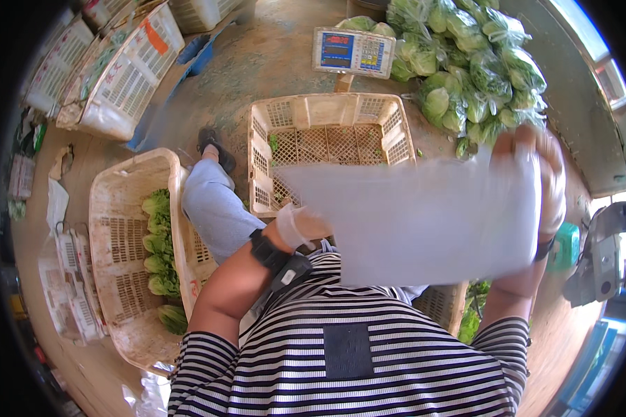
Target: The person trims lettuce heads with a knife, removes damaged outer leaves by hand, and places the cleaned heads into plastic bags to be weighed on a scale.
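Note:
A translucent plastic bag (428,224), blurred by motion, is spread out before my striped shirt. Its right edge is gripped in my right hand (542,172), which is blurred too. My left hand (313,224) reaches to the bag's left side; its fingers are hidden behind the plastic, so I cannot tell whether they hold it. Beyond the bag a dirty cream plastic crate (339,146) holds only a few leaf scraps in the part I can see. Behind that crate rises a scale's display with keypad (353,52), its digits lit.
Left of my leg, a tilted cream crate (128,260) holds a row of leafy lettuce heads (160,245). Bagged green vegetables (469,68) are heaped at the far right. Stacked crates (130,73) stand far left. More greens (469,318) sit by my right elbow.

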### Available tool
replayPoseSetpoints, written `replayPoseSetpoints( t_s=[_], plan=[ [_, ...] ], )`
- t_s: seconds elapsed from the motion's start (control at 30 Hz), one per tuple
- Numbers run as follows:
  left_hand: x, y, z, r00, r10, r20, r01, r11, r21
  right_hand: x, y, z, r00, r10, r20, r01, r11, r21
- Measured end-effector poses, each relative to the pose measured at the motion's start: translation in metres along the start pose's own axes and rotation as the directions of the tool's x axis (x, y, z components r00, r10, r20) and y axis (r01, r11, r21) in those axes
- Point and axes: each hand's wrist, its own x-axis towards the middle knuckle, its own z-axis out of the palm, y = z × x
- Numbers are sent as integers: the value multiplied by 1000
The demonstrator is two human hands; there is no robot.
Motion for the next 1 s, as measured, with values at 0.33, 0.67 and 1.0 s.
replayPoseSetpoints(
  t_s=[0.33, 0.67, 1.0],
  plan=[
    [27, -35, -11, 993, -61, -100, -4, 835, -550, 52, 37, -28, 813, -48, -580, 138, 984, 113],
    [-1, -22, -30, 951, -179, -251, 203, 976, 74, 96, 52, -61, 613, -314, -725, -75, 890, -449],
    [-3, -19, -29, 529, -214, -821, -397, 793, -463, 6, 103, 96, 897, 251, 364, -35, 861, -507]
  ],
)
